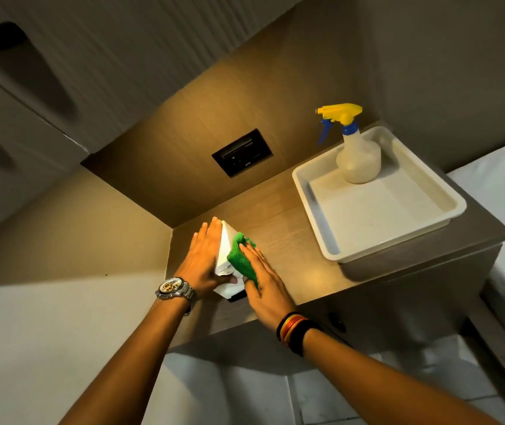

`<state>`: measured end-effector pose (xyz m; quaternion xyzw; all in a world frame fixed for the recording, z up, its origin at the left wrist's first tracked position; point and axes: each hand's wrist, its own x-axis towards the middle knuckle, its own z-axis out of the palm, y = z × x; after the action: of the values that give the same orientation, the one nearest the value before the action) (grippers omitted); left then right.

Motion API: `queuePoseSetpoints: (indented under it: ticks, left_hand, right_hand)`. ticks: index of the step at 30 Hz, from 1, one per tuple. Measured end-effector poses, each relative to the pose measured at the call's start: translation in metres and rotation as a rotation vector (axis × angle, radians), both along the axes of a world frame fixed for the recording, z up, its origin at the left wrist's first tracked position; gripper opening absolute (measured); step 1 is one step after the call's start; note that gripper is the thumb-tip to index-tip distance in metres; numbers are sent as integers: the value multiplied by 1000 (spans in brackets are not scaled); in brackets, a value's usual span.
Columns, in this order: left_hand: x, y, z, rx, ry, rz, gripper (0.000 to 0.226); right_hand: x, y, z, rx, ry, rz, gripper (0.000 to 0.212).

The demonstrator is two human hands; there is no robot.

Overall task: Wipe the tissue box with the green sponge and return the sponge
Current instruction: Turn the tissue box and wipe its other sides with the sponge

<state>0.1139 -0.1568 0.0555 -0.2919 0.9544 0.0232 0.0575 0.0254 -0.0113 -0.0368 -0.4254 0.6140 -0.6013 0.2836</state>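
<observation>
On the wooden table [291, 240], my flat right grip [265, 283] pressed fuzzy green sponge [240, 259] on white tissue box [223, 256], flat left grip [202, 256] bracing; mid-wipe, white plastic tray [377, 210] probably next.

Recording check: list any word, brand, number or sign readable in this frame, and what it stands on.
No text can be read in this frame.
Wall socket panel: a small pale mark near its lower edge, too small to read.
Wristwatch: dial markings too blurred to read.
Tissue box, spray bottle, tray: no print visible.
</observation>
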Motion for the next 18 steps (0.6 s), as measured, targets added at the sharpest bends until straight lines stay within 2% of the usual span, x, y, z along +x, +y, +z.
queuePoseSetpoints:
  ticks: [3,10,14,18]
  left_hand:
    - [-4,4,-1,4,-8,71,136]
    - [1,-2,-7,11,27,69,132]
    - [2,-4,-7,21,63,48,132]
    - [2,0,-6,9,57,32,131]
  right_hand:
    - [6,-7,0,43,-8,-12,79]
    - [-46,-53,16,62,-254,96,73]
    - [-50,-56,24,-42,-136,166,76]
    - [-23,-17,-4,-129,77,176,87]
